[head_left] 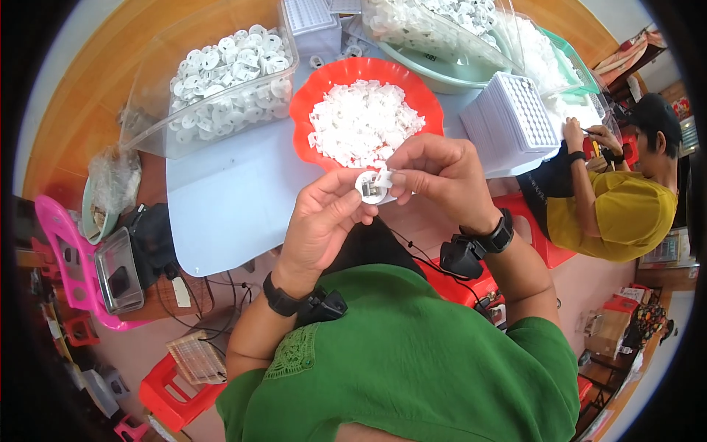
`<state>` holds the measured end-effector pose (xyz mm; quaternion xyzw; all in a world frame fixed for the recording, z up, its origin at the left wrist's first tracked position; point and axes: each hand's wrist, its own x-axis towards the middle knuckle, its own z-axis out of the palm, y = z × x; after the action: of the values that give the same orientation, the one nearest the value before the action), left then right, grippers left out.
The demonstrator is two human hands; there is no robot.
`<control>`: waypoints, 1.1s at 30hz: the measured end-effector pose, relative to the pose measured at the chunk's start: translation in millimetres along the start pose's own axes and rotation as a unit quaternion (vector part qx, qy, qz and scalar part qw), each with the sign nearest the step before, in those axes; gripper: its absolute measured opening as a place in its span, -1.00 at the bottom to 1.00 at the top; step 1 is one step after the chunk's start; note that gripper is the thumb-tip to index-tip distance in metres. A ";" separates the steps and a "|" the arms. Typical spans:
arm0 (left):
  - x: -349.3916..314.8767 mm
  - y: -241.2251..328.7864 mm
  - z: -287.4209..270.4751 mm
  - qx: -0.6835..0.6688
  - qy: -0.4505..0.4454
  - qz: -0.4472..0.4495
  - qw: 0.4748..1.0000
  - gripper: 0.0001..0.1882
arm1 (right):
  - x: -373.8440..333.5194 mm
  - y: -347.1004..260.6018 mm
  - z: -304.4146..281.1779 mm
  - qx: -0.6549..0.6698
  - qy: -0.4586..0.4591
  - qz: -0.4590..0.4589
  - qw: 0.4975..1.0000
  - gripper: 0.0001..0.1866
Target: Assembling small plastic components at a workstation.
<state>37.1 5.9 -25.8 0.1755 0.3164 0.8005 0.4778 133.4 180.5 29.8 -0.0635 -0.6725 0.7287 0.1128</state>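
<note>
Between the fingers of my left hand [324, 210] is a round white plastic part [368, 190] with a dark and metallic fitting in its middle. My right hand [442, 177] pinches a small white plastic piece [384, 177] against the upper right edge of that round part. Whether the two are joined I cannot tell. Just beyond my hands stands a red wavy-rimmed bowl [303, 121], heaped with small white plastic pieces [364, 118]. A clear plastic bin [151, 121] at the left holds many round white parts [228, 66].
Stacked white trays [508, 114] stand right of the bowl on the pale blue table [228, 199]. A green basin [442, 70] and clear containers sit behind. At the right, a person in a yellow shirt [611, 214] works with both hands. Cables hang near red stools [173, 394].
</note>
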 end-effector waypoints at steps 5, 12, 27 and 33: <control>1.2 -2.7 4.2 0.021 -0.013 0.009 1.000 -0.69 | -7.9 2.6 5.8 -0.010 -0.001 -0.053 0.999 -0.90; 0.6 -6.1 7.1 0.042 -0.014 0.017 0.999 -0.68 | -10.9 0.8 9.3 -0.081 0.013 -0.081 0.993 -0.91; -2.0 -5.4 13.7 0.104 0.008 0.052 0.993 -0.69 | -10.3 5.8 9.5 -0.262 0.022 -0.210 0.942 -0.87; -2.0 -4.4 14.9 0.125 0.022 0.051 0.991 -0.70 | -9.8 8.2 12.2 -0.302 0.024 -0.239 0.922 -0.86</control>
<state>49.6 10.7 -17.7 0.2321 0.4154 0.7816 0.4033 139.3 165.7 22.1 0.0511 -0.8532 0.4402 0.2752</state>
